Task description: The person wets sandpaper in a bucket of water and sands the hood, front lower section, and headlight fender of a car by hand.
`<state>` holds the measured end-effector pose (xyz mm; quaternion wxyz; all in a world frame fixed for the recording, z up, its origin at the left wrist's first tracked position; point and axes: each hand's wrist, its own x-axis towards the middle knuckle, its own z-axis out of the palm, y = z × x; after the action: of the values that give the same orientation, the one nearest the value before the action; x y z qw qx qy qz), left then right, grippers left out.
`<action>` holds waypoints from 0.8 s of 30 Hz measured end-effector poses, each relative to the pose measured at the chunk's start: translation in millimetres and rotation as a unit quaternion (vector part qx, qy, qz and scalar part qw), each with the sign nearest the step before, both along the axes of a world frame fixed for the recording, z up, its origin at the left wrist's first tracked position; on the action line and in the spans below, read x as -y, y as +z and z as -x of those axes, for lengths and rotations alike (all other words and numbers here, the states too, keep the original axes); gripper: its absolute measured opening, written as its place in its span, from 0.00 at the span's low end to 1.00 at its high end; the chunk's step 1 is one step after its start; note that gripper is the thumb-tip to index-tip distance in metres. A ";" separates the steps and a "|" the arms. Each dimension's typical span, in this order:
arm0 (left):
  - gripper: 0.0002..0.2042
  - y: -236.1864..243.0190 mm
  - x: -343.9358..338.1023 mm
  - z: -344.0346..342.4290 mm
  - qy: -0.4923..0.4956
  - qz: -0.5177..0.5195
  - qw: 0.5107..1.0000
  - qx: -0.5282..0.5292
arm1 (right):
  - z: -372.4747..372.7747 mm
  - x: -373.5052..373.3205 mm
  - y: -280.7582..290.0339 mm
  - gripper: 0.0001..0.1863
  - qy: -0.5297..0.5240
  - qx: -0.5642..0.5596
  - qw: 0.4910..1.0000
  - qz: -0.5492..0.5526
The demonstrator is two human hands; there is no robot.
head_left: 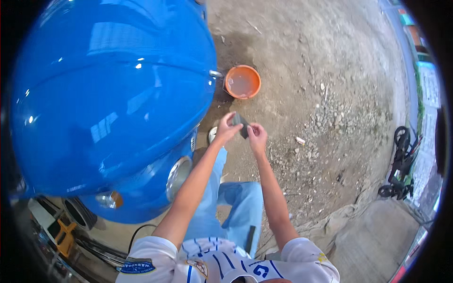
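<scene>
Just above the frame's centre, the left hand (pixel 228 128) and right hand (pixel 257 137) pinch a small dark grey sheet (pixel 244 131) at opposite ends, a sensible hold since it looks light, thin and bendable.

From here, I see the car (pixel 160 108) blocking left of the left hand (pixel 227 129) and the bucket (pixel 243 82) standing ahead. Right of the right hand (pixel 257 138), I can pass over gravel (pixel 330 115) as far as the wheeled frame (pixel 399 167).
</scene>
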<state>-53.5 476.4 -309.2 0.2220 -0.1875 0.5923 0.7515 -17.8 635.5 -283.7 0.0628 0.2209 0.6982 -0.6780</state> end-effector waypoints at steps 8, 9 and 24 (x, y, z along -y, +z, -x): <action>0.24 -218.3 -70.8 100.2 -0.045 0.163 0.986 -0.005 | 109.9 -66.4 -239.3 0.04 -0.059 0.002 0.998 -0.018; 0.23 -242.7 -75.7 120.6 -0.090 0.239 0.967 0.028 | 133.7 -68.6 -267.9 0.03 -0.079 0.056 0.995 -0.025; 0.12 -464.6 -94.2 224.8 -0.012 0.427 0.892 -0.146 | 263.9 -73.8 -492.3 0.18 0.115 0.197 0.972 -0.048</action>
<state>-278.3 570.6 -773.8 0.0403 -0.1449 0.8842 0.4422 -281.7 709.2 -776.0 0.2657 0.2712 0.7249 -0.5748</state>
